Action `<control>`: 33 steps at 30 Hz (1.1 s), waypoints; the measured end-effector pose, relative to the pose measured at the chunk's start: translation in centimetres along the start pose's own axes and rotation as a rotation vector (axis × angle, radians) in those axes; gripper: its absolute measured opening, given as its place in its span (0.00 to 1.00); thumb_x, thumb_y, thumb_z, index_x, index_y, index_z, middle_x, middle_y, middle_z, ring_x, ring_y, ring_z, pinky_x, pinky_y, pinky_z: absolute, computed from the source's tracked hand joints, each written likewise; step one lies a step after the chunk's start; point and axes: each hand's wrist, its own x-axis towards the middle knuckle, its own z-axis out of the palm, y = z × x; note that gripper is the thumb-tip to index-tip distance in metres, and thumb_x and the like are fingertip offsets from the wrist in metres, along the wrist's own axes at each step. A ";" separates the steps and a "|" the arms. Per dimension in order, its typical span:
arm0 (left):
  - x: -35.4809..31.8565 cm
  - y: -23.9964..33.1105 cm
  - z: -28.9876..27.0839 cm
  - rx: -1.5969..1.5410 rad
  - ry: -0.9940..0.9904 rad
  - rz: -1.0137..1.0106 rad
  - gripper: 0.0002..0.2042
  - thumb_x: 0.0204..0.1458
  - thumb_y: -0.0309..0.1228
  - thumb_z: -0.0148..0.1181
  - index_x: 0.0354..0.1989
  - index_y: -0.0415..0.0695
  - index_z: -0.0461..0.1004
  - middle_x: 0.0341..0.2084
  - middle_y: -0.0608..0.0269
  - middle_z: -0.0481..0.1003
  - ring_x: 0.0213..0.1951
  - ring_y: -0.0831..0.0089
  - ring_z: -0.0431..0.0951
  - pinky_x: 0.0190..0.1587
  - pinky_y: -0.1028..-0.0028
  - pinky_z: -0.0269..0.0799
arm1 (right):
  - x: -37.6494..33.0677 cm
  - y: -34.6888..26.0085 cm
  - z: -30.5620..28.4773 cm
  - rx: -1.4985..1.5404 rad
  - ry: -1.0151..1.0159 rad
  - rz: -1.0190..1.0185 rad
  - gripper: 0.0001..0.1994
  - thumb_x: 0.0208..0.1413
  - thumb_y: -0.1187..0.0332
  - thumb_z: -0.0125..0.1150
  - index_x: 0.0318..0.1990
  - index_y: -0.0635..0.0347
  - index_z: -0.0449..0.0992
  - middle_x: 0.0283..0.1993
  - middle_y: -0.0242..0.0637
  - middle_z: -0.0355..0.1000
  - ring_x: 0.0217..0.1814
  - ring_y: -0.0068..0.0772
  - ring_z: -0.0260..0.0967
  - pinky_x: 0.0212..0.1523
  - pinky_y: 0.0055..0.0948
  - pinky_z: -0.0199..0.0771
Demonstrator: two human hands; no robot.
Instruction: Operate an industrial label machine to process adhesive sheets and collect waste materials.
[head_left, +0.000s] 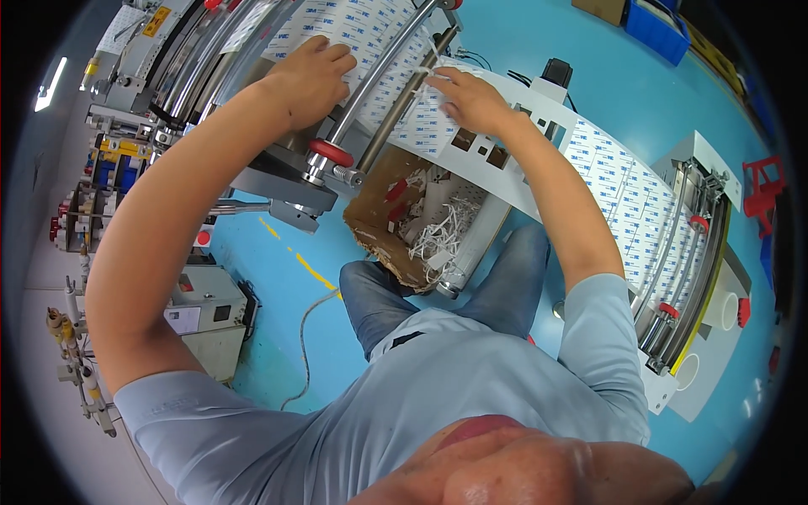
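Observation:
A white web of liner printed with blue marks (383, 29) runs through the machine at the top. My left hand (316, 80) rests on it, palm down, fingers apart and slightly bent, left of a shiny metal roller bar (383, 71) with a red collar (331, 152). Across that bar, my right hand (473, 99) reaches in from the right with its fingers stretched out and the thumb apart. Its fingertips touch thin white strips (418, 93) beside a darker roller (396, 118). Whether a strip lies between the fingers is hard to see.
Below the rollers, between my knees, stands a cardboard box (364, 210) with tangled white strip waste (446, 231). A white plate with square cut-outs (513, 181) leads right to more printed web (619, 189) and another roller set (686, 252). A cable (305, 337) crosses the blue floor.

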 end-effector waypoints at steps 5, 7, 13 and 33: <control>-1.4 0.2 0.5 0.027 0.124 0.033 0.11 0.50 0.32 0.49 0.37 0.50 0.79 0.53 0.61 0.66 0.62 0.66 0.55 0.63 0.62 0.46 | -0.8 0.9 -0.4 0.183 0.100 0.161 0.19 0.50 0.70 0.56 0.53 0.54 0.68 0.63 0.39 0.55 0.51 0.41 0.65 0.50 0.32 0.69; -1.5 0.4 0.6 0.033 0.099 0.030 0.11 0.50 0.33 0.50 0.38 0.50 0.79 0.53 0.61 0.65 0.62 0.66 0.55 0.64 0.62 0.45 | -0.6 1.2 -0.3 0.586 0.159 0.308 0.15 0.51 0.69 0.58 0.48 0.57 0.73 0.57 0.35 0.63 0.45 0.33 0.68 0.47 0.28 0.69; -1.5 0.4 0.1 0.050 0.024 0.026 0.12 0.49 0.33 0.51 0.40 0.49 0.78 0.55 0.60 0.64 0.63 0.66 0.54 0.64 0.61 0.43 | -1.4 1.6 -0.5 1.193 0.280 0.587 0.10 0.53 0.67 0.57 0.42 0.57 0.77 0.36 0.29 0.74 0.37 0.21 0.68 0.40 0.21 0.68; -1.6 0.4 -0.3 0.019 -0.053 0.023 0.16 0.44 0.38 0.59 0.43 0.52 0.77 0.56 0.62 0.62 0.64 0.67 0.51 0.65 0.60 0.39 | 0.3 -2.2 -2.1 0.633 0.539 0.970 0.31 0.49 0.66 0.57 0.59 0.74 0.55 0.38 0.45 0.73 0.31 0.30 0.72 0.30 0.24 0.71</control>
